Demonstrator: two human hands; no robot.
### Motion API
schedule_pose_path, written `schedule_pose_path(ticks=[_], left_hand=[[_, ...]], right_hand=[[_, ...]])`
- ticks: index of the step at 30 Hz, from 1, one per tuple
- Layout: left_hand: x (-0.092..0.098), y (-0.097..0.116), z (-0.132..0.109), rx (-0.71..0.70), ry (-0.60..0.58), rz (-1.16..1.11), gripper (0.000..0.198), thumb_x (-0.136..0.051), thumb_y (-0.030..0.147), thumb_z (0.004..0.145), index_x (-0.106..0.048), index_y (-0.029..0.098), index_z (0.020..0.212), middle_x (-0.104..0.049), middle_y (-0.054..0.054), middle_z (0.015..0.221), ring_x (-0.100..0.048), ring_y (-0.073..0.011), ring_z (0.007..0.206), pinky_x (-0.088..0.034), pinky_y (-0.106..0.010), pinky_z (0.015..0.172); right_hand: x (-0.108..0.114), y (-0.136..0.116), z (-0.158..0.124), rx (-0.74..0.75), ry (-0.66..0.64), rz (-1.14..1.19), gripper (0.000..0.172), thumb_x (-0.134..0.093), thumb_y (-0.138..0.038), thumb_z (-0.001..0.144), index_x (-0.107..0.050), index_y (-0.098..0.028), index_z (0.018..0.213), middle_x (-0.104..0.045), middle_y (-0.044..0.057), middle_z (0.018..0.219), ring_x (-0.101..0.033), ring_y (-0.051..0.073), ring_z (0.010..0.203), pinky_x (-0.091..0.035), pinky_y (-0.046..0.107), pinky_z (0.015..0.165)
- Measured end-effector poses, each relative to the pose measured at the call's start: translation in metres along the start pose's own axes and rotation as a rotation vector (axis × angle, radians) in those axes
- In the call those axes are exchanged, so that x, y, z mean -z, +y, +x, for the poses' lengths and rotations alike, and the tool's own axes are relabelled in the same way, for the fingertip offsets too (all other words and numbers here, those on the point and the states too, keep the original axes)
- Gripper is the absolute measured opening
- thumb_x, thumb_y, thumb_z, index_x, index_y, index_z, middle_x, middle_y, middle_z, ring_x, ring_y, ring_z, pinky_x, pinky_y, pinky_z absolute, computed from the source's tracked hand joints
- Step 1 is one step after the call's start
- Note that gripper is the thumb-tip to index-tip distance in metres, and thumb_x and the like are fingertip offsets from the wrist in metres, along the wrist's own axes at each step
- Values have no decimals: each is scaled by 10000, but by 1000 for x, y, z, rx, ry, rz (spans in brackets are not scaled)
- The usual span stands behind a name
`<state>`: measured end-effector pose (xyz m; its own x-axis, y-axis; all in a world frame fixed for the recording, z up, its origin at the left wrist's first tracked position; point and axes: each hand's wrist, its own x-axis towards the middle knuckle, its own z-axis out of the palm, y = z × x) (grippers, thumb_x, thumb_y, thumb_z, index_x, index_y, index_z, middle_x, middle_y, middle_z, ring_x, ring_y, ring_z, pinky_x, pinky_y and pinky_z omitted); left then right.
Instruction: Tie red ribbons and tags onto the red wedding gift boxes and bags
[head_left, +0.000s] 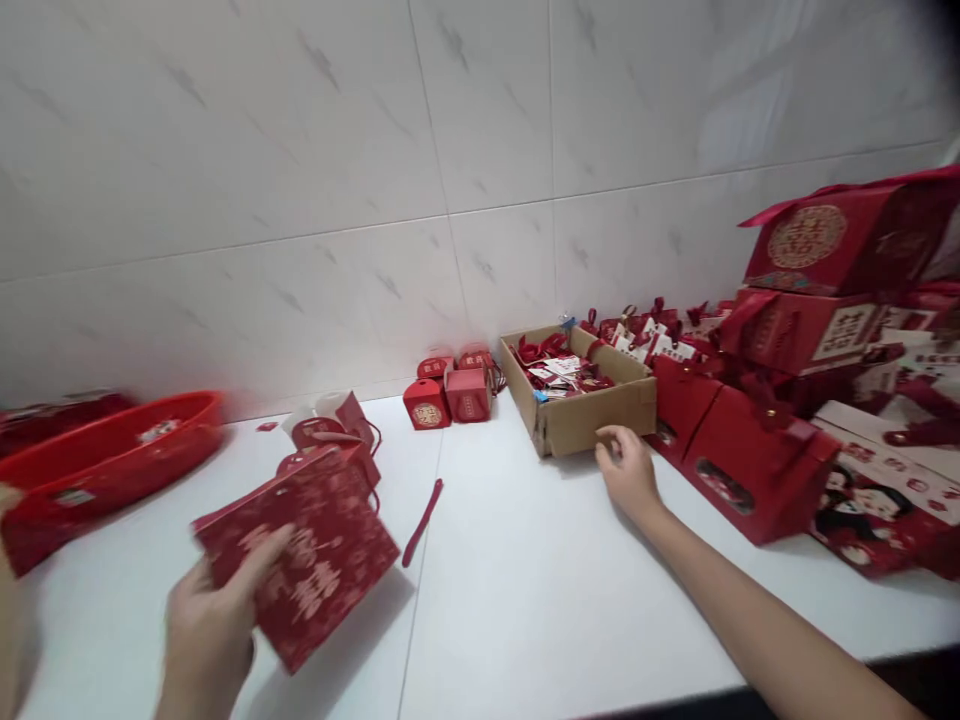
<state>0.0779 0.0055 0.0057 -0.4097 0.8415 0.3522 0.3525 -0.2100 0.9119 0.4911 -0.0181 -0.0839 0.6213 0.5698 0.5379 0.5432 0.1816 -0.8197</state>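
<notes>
My left hand grips a dark red, flat paper gift bag with pink lettering and a floral print, thumb across its front. It is held tilted above the white table. My right hand is by the front wall of an open cardboard box, fingers loosely curled and thumb apart, with nothing seen in them. Whether the fingertips touch the cardboard I cannot tell. Red ribbons and small printed tags fill that box. On the table between my hands lies a dark red ribbon strip.
A red plastic basin stands at the left. Small red boxes sit against the tiled wall, and more red boxes stand behind the held bag. Stacked red gift boxes crowd the right side, near my right forearm.
</notes>
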Motion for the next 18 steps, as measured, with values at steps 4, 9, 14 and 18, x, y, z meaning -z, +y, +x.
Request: schedule_pose_path(ticks=[4, 9, 14, 18], left_hand=[[-88, 30, -26, -38, -433, -82, 437, -690, 491, 645, -630, 121, 870, -701, -82, 797, -654, -242, 689, -536, -330, 592], [-158, 65, -85, -187, -733, -94, 395, -648, 485, 729, -668, 153, 943, -702, -63, 845, -646, -238, 754, -525, -318, 669], [-162, 88, -112, -439, -1243, -168, 473, -576, 422, 824, -519, 256, 1263, -578, -89, 1199, -581, -242, 1042, -547, -301, 732], [-171, 90, -103, -707, -1063, -39, 583, -657, 457, 752, -494, 243, 1270, -492, -131, 1232, -501, -284, 1135, -496, -439, 892]], right_hand=[[5, -14, -7, 45, -156, 104, 129, -540, -288, 741, -602, -174, 742, -482, 9, 659, -451, 164, 619, -387, 308, 637], [4, -28, -16, 74, -458, 323, 420, -655, -467, 741, -643, -204, 1068, -611, 110, 1085, -592, 225, 947, -482, 334, 766], [9, -26, -14, -28, -879, 746, 1018, -729, -587, 633, -188, -335, 1458, -299, 89, 1485, -359, 260, 1316, -366, 406, 1017], [18, -28, -9, -117, -1028, 970, 1216, -822, -536, 507, -92, -361, 1465, -108, 64, 1546, -199, 267, 1390, -200, 426, 1106]])
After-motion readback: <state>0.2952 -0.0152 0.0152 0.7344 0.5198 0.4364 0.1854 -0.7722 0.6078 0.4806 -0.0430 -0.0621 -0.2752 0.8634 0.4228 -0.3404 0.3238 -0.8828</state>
